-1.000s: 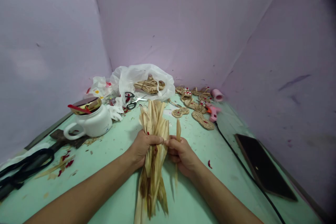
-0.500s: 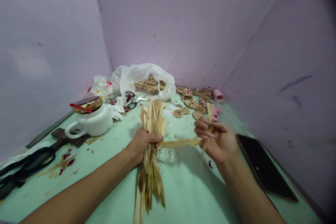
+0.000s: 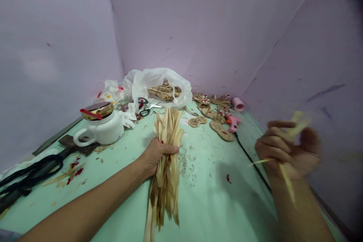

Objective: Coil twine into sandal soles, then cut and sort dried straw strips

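My left hand (image 3: 155,155) is closed round the middle of a bundle of dried corn husks (image 3: 168,185), which stands up and fans out above and below the grip. Off to the right, my right hand (image 3: 289,151) is raised over the table with its fingers curled. A pale husk strip (image 3: 287,183) is pinched in it, with ends poking out above and below; motion blurs the strip and fingertips. The bundle and the strip are apart.
A white mug (image 3: 106,130) with a gold-rimmed lid stands left, behind a dark-handled tool (image 3: 42,170). Scissors (image 3: 146,107) lie by a plastic bag (image 3: 159,73) of husks. Woven soles (image 3: 221,130), a pink glue gun (image 3: 234,123) and a pink roll (image 3: 238,104) are at back right.
My right hand has moved right and outward with the strip, which no longer reaches to the bundle. The glue gun and its cord now show. My left hand keeps its hold.
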The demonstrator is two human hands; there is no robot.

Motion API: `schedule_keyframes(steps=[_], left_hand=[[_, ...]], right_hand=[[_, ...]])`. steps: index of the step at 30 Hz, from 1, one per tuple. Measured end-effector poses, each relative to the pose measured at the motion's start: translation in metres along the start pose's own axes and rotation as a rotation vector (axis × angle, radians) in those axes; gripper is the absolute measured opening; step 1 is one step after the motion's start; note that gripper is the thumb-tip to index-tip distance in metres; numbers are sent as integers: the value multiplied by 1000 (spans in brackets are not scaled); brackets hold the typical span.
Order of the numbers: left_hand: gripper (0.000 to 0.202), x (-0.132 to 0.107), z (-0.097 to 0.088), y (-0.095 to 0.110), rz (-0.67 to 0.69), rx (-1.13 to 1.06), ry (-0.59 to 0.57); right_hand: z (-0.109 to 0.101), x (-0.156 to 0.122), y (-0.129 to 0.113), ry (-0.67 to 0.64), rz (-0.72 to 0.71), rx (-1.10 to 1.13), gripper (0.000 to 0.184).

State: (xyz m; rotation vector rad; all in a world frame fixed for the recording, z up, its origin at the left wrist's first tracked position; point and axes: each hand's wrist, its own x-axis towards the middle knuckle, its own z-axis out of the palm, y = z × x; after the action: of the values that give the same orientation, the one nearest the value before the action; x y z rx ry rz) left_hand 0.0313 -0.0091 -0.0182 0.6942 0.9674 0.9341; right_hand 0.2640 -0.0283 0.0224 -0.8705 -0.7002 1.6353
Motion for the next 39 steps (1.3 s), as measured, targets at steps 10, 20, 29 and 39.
schedule_keyframes(steps=[10, 20, 29, 39], left_hand=[[34, -3, 2, -7, 71, 80, -122], [27, -5, 7, -4, 50, 145, -54], [20, -6, 9, -5, 97, 186, -52], [19, -8, 11, -5, 10, 11, -74]], right_hand=[[64, 6, 81, 174, 143, -309, 37], [58, 7, 84, 202, 147, -273, 34], [52, 9, 92, 121, 100, -300, 29], [59, 5, 88, -91, 174, -124, 31]])
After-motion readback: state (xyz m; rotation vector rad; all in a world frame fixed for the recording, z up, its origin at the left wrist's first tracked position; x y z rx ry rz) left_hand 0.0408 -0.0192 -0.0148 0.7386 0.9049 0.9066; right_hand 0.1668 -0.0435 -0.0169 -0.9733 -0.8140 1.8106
